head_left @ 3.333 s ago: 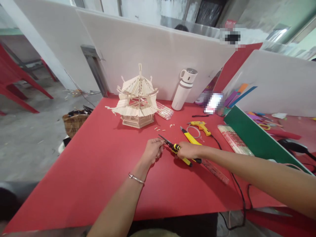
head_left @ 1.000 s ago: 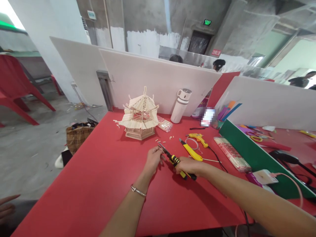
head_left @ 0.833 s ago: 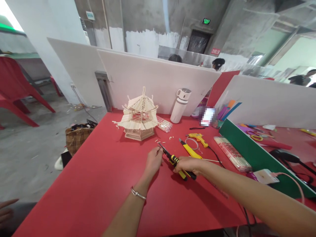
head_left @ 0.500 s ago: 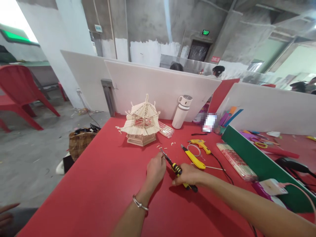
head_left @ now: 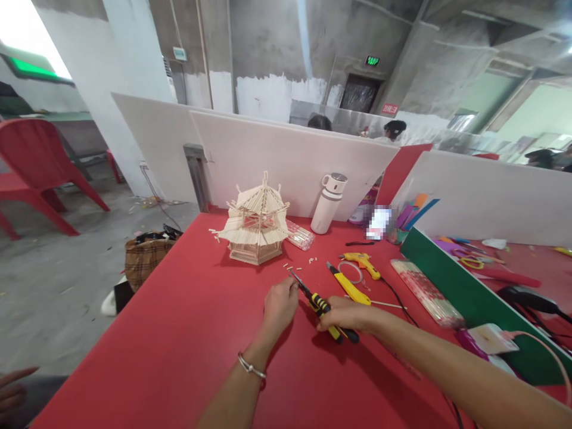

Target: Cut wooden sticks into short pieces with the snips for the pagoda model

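Near the centre of the head view, the left hand [head_left: 280, 305] is at the tips of the pliers [head_left: 320, 302]; its fingers are bent inward, and whether they pinch anything cannot be told. Just right of it, the right hand [head_left: 344, 314] is wrapped around the pliers' yellow-and-black handles, the tool pointing toward the upper left. Short stick pieces [head_left: 299, 269] lie just beyond the tips on the red table [head_left: 187, 333]. Left of upper centre: a stick pavilion model [head_left: 259, 237], upright, tiered roof, apart from both hands. Right of centre: yellow utility knife [head_left: 351, 289], with a yellow glue gun [head_left: 361, 259] above it. Upright behind these, a white bottle [head_left: 328, 205]. Farther right, bagged sticks [head_left: 426, 292] lie beside a green panel [head_left: 440, 274].
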### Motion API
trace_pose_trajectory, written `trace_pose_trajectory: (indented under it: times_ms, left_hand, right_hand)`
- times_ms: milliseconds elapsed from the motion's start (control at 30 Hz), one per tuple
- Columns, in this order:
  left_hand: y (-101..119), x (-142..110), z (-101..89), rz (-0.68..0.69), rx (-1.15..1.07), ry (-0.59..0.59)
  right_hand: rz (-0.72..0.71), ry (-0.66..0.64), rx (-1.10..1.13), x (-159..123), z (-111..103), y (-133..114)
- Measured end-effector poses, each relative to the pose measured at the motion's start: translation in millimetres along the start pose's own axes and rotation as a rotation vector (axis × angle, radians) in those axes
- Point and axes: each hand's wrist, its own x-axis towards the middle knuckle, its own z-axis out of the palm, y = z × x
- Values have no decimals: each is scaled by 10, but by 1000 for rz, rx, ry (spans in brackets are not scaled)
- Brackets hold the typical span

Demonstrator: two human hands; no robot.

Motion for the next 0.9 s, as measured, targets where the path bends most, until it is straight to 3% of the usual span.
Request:
trace_pose_trajectory:
  times_ms: [200, 633, 900]
  left_hand:
    - [-59, 43, 59, 17, -118, 16]
    - [-138, 108, 123, -15, -366, -14]
    - [-113, 89, 133, 9, -471, -5]
  right_hand:
    - [6, -80, 94, 111, 38, 87]
    - [15, 3, -28, 84, 51, 84]
    - [36, -53, 7, 5, -28, 52]
